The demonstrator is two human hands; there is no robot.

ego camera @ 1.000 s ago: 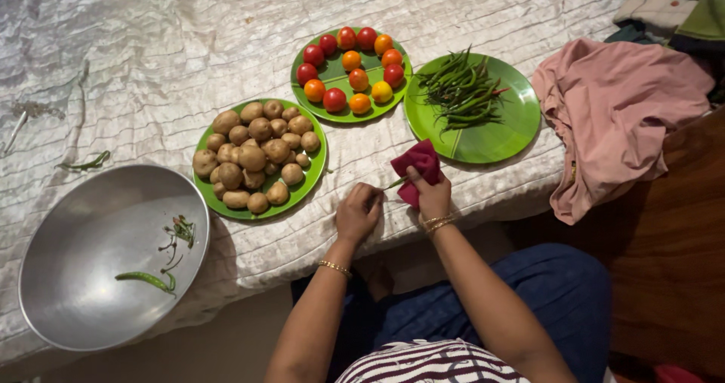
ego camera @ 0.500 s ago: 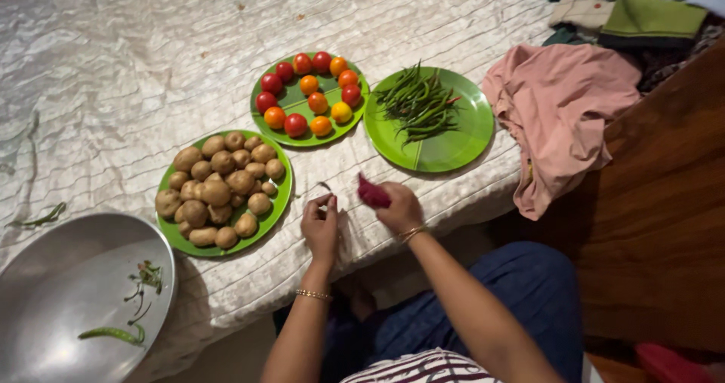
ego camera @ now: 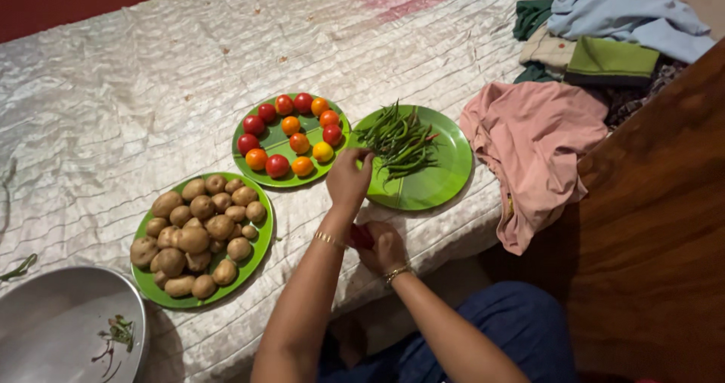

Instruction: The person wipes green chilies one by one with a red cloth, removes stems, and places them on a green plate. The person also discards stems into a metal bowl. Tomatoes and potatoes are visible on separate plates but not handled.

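Three green plates [ego camera: 445, 194]; ten tomatoes [ego camera: 291, 135]; left hand [ego camera: 349, 179] touching chillies [ego camera: 396, 137]

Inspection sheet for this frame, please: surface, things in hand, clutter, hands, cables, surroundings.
Surface: crinkled pale cloth over a table.
Things in hand: chillies on a green plate; red cloth.
Clutter: tomato plate, potato plate, steel bowl with stems, pink cloth, folded clothes.
Hands: left hand at the chilli plate's edge; right hand closed on the red cloth.
Cables: nothing seen.
Surroundings: wooden board at right.
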